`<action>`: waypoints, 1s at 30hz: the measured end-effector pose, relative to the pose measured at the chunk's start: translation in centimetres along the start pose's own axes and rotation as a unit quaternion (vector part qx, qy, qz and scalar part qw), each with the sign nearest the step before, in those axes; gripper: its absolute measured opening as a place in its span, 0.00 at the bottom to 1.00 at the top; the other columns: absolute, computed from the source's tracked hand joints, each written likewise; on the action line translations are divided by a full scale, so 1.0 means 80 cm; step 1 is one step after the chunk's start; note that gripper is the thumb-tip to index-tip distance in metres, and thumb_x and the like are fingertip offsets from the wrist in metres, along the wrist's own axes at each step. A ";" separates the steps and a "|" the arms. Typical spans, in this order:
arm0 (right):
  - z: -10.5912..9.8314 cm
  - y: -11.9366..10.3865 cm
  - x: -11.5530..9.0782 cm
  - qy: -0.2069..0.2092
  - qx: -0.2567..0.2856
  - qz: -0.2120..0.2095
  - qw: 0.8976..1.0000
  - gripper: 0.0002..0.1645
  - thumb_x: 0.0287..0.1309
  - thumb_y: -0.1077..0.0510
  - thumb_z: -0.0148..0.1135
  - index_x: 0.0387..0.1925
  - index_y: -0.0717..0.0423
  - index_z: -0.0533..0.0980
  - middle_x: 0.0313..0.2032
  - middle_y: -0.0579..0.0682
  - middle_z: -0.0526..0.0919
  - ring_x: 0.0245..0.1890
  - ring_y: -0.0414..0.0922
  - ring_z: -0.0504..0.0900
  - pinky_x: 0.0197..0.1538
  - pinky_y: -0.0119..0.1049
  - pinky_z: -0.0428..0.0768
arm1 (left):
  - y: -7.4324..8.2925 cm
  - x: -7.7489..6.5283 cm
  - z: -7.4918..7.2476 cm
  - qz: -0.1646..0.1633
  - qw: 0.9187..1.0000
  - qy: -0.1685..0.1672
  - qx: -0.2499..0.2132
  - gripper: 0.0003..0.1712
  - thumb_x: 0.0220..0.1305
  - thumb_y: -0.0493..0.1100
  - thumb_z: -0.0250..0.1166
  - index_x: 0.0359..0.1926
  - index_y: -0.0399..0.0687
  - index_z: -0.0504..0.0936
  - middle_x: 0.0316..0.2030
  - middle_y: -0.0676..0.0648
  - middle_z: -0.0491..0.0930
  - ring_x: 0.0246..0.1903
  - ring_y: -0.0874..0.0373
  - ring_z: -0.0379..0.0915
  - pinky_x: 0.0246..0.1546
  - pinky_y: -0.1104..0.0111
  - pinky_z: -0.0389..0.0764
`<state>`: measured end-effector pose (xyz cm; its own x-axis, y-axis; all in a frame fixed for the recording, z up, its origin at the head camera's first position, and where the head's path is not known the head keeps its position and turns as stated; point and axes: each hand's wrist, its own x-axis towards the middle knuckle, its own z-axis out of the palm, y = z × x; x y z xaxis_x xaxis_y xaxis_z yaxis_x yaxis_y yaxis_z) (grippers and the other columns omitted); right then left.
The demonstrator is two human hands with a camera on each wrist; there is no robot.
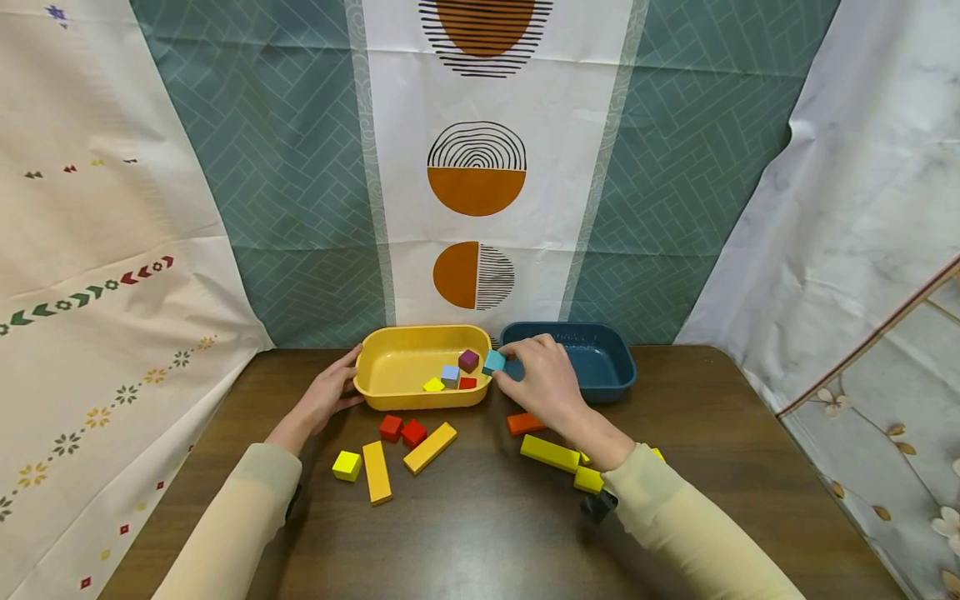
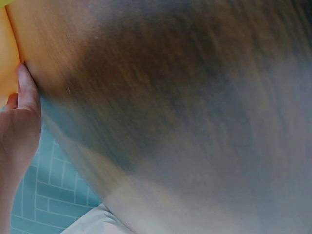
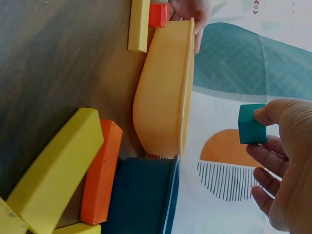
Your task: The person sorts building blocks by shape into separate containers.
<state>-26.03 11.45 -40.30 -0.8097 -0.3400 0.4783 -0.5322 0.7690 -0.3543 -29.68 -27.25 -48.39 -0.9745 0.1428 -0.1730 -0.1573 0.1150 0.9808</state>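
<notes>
My right hand [image 1: 551,377] pinches a teal cube [image 3: 252,124] between thumb and fingers. In the head view the cube overlaps the right end of the yellow bin [image 1: 397,400]; the right wrist view shows it held up above bin level. Inside that bin lie a purple cube [image 1: 468,360], a light blue cube [image 1: 450,376], a yellow block [image 1: 433,385] and a red block [image 1: 467,383]. At the bin's left end my left hand [image 1: 330,392] rests against the outer wall, its fingers fairly straight along it in the left wrist view.
A dark blue bin [image 1: 615,385] stands right of the yellow one, partly behind my right hand. In front lie red cubes [image 1: 414,433], a yellow cube [image 1: 347,466], orange-yellow bars [image 1: 377,472], an orange-red bar [image 3: 101,170] and a long yellow bar [image 1: 550,453]. Patterned cloth hangs behind.
</notes>
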 end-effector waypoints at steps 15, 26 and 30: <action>0.001 -0.001 0.036 0.006 -0.015 -0.009 1.000 0.12 0.60 0.50 0.72 0.43 0.51 0.86 0.40 0.48 0.87 0.43 0.48 0.72 0.47 0.45 0.73 | 0.022 -0.018 0.009 0.002 1.000 -0.005 -0.003 0.35 0.81 0.40 0.41 0.83 0.55 0.44 0.81 0.40 0.41 0.71 0.33 0.57 0.67 0.40 0.64; 0.011 0.003 0.054 -0.001 -0.034 -0.002 0.999 0.13 0.61 0.48 0.72 0.43 0.49 0.86 0.41 0.45 0.87 0.46 0.48 0.72 0.49 0.45 0.73 | -0.004 0.001 -0.001 0.008 1.000 0.003 0.012 0.34 0.82 0.44 0.41 0.83 0.63 0.45 0.81 0.44 0.42 0.71 0.37 0.59 0.66 0.43 0.67; 0.014 0.004 0.059 -0.005 -0.035 0.002 0.999 0.12 0.61 0.48 0.72 0.43 0.49 0.86 0.41 0.45 0.87 0.46 0.48 0.72 0.49 0.45 0.74 | -0.007 0.003 -0.001 0.008 1.000 0.007 0.015 0.34 0.82 0.45 0.41 0.83 0.64 0.46 0.81 0.45 0.43 0.70 0.37 0.61 0.66 0.43 0.69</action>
<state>-30.34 9.50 -39.03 -0.8143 -0.3428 0.4684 -0.5111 0.8058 -0.2989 -29.81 -27.38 -48.92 -0.9790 0.1319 -0.1555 -0.1366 0.1420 0.9804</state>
